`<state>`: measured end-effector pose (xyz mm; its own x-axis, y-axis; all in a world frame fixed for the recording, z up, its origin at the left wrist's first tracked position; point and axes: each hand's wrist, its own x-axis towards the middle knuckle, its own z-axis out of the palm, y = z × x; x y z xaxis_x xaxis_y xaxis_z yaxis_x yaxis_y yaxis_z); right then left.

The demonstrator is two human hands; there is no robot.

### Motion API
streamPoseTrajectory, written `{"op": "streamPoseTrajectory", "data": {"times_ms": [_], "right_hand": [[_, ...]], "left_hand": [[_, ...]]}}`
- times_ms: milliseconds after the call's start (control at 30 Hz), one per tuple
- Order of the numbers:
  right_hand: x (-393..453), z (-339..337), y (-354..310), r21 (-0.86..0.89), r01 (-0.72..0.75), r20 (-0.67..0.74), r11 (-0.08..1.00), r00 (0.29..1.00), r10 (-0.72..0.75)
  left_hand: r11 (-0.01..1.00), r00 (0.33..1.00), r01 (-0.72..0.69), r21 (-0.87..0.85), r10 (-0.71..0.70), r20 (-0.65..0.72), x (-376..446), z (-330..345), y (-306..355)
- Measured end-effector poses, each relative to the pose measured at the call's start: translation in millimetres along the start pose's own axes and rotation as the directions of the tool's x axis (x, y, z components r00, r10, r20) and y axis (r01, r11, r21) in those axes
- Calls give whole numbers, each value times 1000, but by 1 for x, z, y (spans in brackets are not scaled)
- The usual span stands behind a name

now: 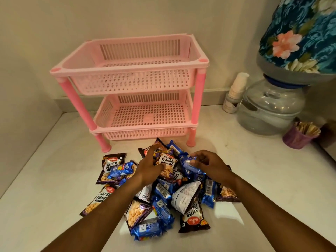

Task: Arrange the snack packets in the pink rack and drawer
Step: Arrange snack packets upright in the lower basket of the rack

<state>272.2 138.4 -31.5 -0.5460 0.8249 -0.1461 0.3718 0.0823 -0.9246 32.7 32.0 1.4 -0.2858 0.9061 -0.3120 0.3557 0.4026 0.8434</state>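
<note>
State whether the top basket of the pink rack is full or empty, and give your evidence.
Empty. The slotted floor of the pink plastic two-tier rack's top basket shows bare, and the snack packets lie heaped on the white counter.

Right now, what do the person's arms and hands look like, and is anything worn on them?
Both forearms are bare up to the frame's edge: no sleeves show. The left hand and the right hand carry no gloves, and no watch, bracelet or ring is visible.

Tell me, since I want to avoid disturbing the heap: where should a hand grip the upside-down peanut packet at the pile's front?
Probably the salted peanuts packet by its crimped bottom edge, coming from the near side: that end lies flat and free on the counter, while its far end is overlapped by a white-backed packet.
</note>
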Motion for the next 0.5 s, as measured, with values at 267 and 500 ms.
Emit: {"op": "streamPoseTrajectory", "data": {"times_ms": [267,500], "right_hand": [[-2,26,-43,698,-306,219,647,952,214],[14,60,-85,752,-280,244,596,959,144]], "left_hand": [[960,981,-155,-234,177,76,2,-27,16],[931,961,-266,-248,277,8,-1,-73,21]]}}
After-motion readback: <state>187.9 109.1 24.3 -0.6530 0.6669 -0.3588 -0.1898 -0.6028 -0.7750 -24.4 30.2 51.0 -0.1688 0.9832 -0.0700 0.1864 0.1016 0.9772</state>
